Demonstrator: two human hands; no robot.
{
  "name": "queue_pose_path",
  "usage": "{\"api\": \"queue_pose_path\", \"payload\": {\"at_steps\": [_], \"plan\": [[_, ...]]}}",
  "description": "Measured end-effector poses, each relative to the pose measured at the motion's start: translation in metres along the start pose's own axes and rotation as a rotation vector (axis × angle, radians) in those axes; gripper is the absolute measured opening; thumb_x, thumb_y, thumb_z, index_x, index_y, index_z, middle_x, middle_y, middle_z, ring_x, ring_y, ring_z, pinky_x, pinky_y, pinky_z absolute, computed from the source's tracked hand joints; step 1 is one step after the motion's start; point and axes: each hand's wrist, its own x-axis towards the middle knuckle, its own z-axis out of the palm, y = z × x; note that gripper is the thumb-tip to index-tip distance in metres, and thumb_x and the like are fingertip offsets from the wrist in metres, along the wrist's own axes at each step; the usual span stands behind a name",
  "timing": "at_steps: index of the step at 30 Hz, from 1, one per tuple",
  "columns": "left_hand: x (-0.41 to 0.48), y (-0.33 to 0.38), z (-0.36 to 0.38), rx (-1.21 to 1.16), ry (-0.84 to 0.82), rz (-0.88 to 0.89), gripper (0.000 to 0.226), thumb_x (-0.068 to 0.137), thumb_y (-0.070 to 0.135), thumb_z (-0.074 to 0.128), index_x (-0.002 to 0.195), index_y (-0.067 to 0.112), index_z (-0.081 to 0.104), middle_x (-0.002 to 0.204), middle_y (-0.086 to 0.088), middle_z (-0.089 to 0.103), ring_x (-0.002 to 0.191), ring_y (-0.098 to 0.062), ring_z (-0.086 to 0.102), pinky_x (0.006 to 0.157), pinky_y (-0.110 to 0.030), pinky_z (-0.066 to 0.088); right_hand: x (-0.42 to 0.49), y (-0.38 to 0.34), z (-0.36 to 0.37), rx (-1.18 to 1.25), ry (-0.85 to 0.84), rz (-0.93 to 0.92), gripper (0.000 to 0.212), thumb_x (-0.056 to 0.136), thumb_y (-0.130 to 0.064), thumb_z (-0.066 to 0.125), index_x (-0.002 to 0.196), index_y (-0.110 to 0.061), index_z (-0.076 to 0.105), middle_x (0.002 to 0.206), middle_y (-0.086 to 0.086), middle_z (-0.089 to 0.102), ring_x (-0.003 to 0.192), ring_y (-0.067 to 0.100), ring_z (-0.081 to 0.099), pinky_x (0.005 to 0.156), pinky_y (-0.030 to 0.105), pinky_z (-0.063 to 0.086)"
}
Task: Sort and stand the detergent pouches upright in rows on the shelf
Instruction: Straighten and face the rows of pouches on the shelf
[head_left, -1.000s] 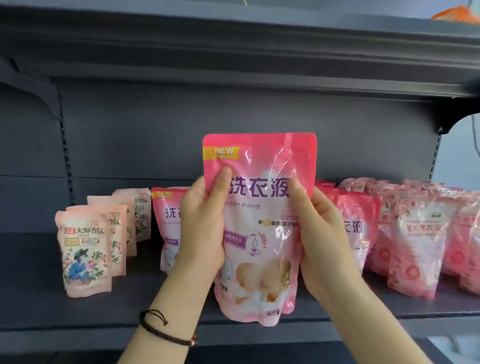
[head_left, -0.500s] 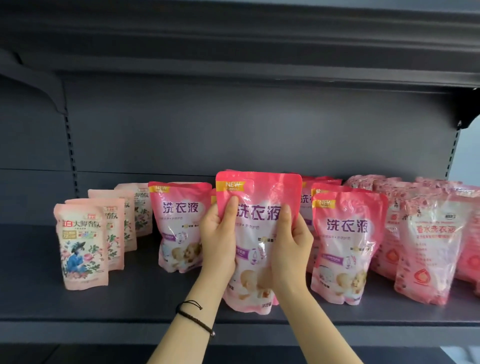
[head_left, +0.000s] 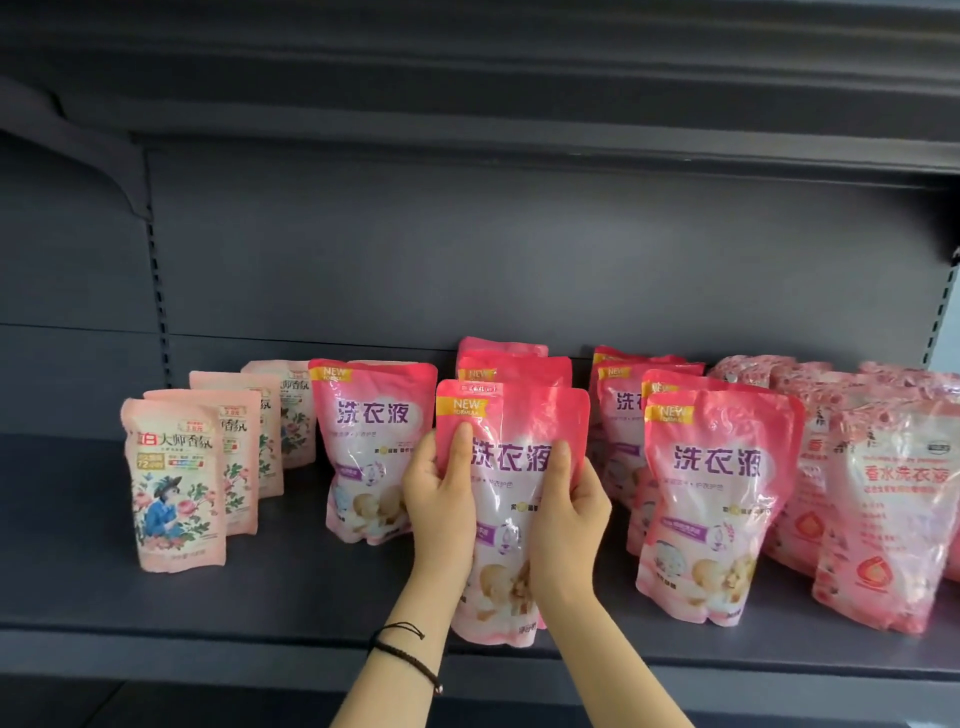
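In the head view, the left hand (head_left: 439, 519) and the right hand (head_left: 566, 525) gripped the bright pink pouch (head_left: 511, 519) by its sides, with the thumbs pressed on its front. It stood roughly upright at the front of the middle row. Its base sat close to the front lip of the shelf (head_left: 311, 597); whether it touched could not be told.

The risk seemed to lie in the release. If the base was not settled flat, the soft, liquid-filled pouch might slump forward off the lip. It might also lean back against the pouches behind (head_left: 514, 369) and tip them. A slanted placement could nudge the left neighbour (head_left: 371, 447) or the right neighbour (head_left: 717, 499), both near.
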Motion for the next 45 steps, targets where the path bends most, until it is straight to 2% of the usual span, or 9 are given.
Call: {"api": "queue_pose_path", "payload": {"at_steps": [6,14,20,32,36,38,40,42,45], "plan": [[-0.009,0.004,0.0,0.085,-0.015,0.043,0.032,0.093,0.045,0.046,0.088,0.016,0.06,0.075,-0.014,0.06,0.068,-0.02,0.056,0.066,-0.04,0.051,0.0,0.001,-0.005,-0.034,-0.005,0.028,0.038,0.099,-0.034,0.044,0.075,-0.006,0.051,0.062,-0.003,0.05,0.056,0.008,0.045,0.052,0.021,0.042],[-0.048,0.0,-0.008,0.043,0.05,-0.028,0.011,0.097,0.031,0.044,0.09,0.031,0.054,0.074,0.018,0.067,0.066,0.014,0.059,0.062,-0.007,0.046,-0.028,0.005,-0.028,-0.131,-0.149,0.121,0.03,0.099,-0.043,0.037,0.091,-0.02,0.054,0.069,-0.012,0.06,0.058,-0.005,0.055,0.059,0.017,0.043],[-0.04,-0.009,-0.001,0.009,0.056,-0.043,0.012,0.097,0.034,0.044,0.096,0.038,0.055,0.081,0.026,0.068,0.075,0.004,0.066,0.074,-0.03,0.056,-0.032,0.008,-0.016,-0.083,-0.092,0.1,0.036,0.094,-0.047,0.035,0.092,-0.017,0.054,0.073,-0.006,0.061,0.058,-0.003,0.055,0.057,0.014,0.046],[-0.025,-0.017,0.005,-0.012,0.007,-0.046,0.014,0.1,0.027,0.041,0.101,0.036,0.052,0.083,0.024,0.07,0.078,0.003,0.068,0.063,-0.015,0.053,-0.015,0.025,-0.008,-0.152,-0.13,0.12,0.033,0.096,-0.047,0.035,0.091,-0.017,0.049,0.081,0.005,0.065,0.069,0.014,0.063,0.059,0.026,0.05],[-0.016,-0.014,-0.015,0.114,-0.15,-0.099,0.015,0.095,0.038,0.048,0.104,0.029,0.056,0.091,0.008,0.07,0.085,-0.004,0.068,0.069,-0.018,0.054,-0.007,0.012,-0.025,-0.221,-0.245,0.117,0.019,0.098,-0.032,0.045,0.091,-0.015,0.051,0.074,-0.003,0.062,0.058,0.001,0.057,0.053,0.017,0.046],[0.0,-0.001,-0.033,0.234,-0.317,-0.089,0.016,0.093,0.035,0.055,0.108,0.033,0.051,0.102,0.011,0.066,0.089,0.007,0.064,0.069,-0.01,0.05,0.008,-0.002,-0.037,-0.297,-0.313,0.049,0.01,0.095,-0.023,0.056,0.104,-0.02,0.051,0.087,-0.004,0.066,0.072,0.004,0.064,0.063,0.02,0.054],[0.02,0.02,-0.047,0.389,-0.455,-0.043,0.033,0.088,0.03,0.064,0.114,0.037,0.045,0.11,0.014,0.062,0.092,0.009,0.061,0.069,-0.006,0.047,0.03,-0.023,-0.045,-0.386,-0.386,-0.067,0.027,0.09,-0.014,0.062,0.114,-0.021,0.05,0.1,-0.005,0.066,0.085,0.008,0.066,0.072,0.023,0.056],[0.04,0.046,-0.056,0.566,-0.545,0.058,0.04,0.086,0.028,0.068,0.114,0.04,0.042,0.105,0.016,0.061,0.092,0.004,0.061,0.07,-0.009,0.047,0.051,-0.052,-0.044,-0.544,-0.48,-0.201,0.024,0.089,-0.013,0.063,0.108,-0.023,0.053,0.098,-0.009,0.065,0.086,0.009,0.064,0.072,0.016,0.052],[0.073,0.081,-0.056,0.826,-0.725,0.205,0.025,0.086,0.041,0.065,0.107,0.04,0.052,0.098,0.013,0.063,0.088,-0.003,0.061,0.079,-0.021,0.05,0.084,-0.094,-0.032,-0.955,-0.709,-0.365,0.007,0.09,-0.022,0.063,0.096,-0.021,0.06,0.081,-0.015,0.059,0.073,0.008,0.058,0.062,0.003,0.04]]}}
